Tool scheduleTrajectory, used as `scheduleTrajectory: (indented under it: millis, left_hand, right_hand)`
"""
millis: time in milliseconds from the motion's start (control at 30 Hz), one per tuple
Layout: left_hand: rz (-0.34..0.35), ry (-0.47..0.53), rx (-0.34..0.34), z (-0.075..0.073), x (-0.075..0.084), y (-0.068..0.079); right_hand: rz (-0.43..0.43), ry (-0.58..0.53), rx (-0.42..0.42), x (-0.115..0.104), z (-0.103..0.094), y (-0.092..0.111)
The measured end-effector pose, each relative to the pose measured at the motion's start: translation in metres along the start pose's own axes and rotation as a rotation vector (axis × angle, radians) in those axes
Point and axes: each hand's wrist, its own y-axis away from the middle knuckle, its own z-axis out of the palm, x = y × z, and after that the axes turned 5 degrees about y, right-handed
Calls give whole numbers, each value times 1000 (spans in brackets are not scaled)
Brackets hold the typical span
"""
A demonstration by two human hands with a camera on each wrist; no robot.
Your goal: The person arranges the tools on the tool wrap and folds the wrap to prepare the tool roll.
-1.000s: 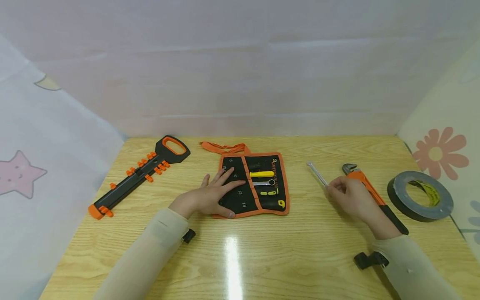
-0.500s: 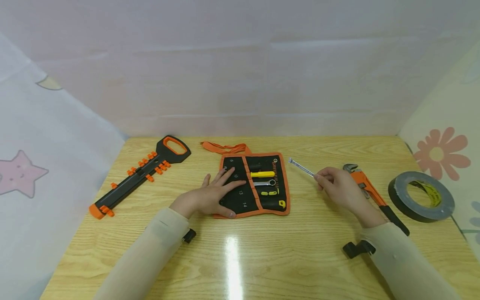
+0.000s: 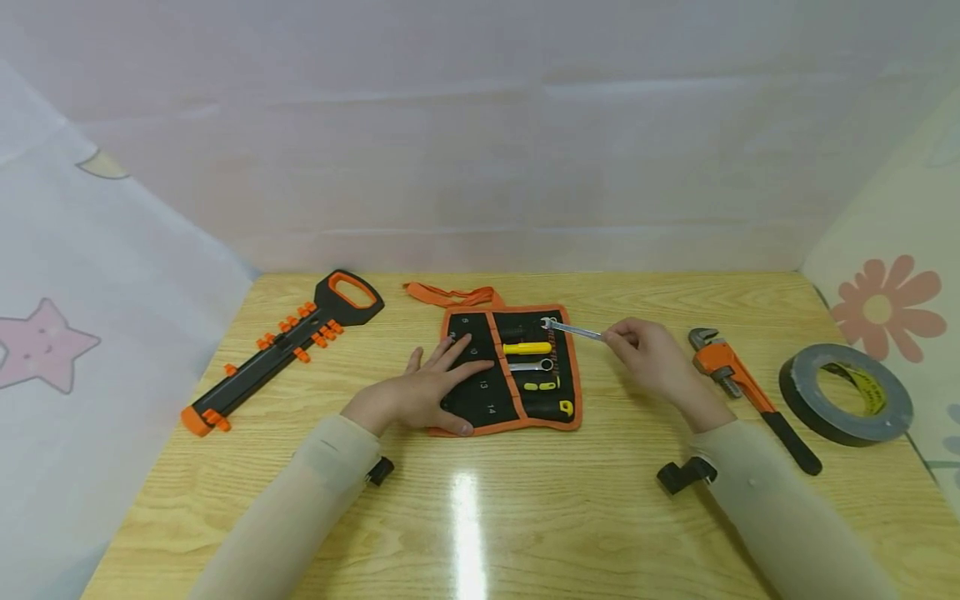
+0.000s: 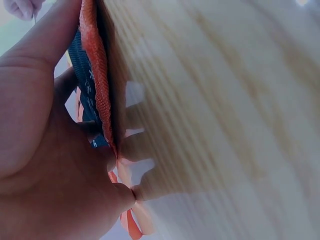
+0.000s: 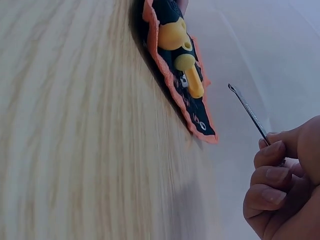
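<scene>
A black tool pouch [image 3: 482,398] with orange edging lies unrolled at the middle of the table. My left hand [image 3: 416,396] rests spread on its numbered left part, fingers straight. Pockets on the right hold a yellow-handled tool [image 3: 527,348], a silver wrench [image 3: 531,365] and black-and-yellow tools. My right hand [image 3: 651,360] pinches a slim silver wrench [image 3: 576,330] by one end. Its other end reaches over the pouch's upper right corner. In the right wrist view that wrench [image 5: 250,114] is held above the table, apart from the pouch [image 5: 167,70].
An orange pipe wrench [image 3: 738,375] with a black grip lies to the right, beside a grey tape roll [image 3: 798,387]. On the left is a black rack [image 3: 255,379] with orange clips and a handle. Orange ties [image 3: 453,296] trail behind the pouch.
My right hand has moved left with the slim wrench, from near the pipe wrench to the pouch's right edge. The wrench has turned closer to level. The left hand has stayed in place.
</scene>
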Motion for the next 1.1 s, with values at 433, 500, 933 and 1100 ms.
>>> scheduleTrajectory:
  millis: [433, 500, 933, 1100]
  left_hand:
    - [1, 6, 4, 0, -2, 1]
    - [2, 8, 5, 0, -1, 1]
    - [5, -1, 6, -1, 0, -1]
    - [5, -3, 6, -1, 0, -1]
  right_hand:
    - [-8, -34, 15, -12, 22, -32]
    - [-7, -37, 12, -13, 26, -37]
    - [13, -51, -9, -23, 43, -57]
    - [36, -49, -19, -26, 47, -63]
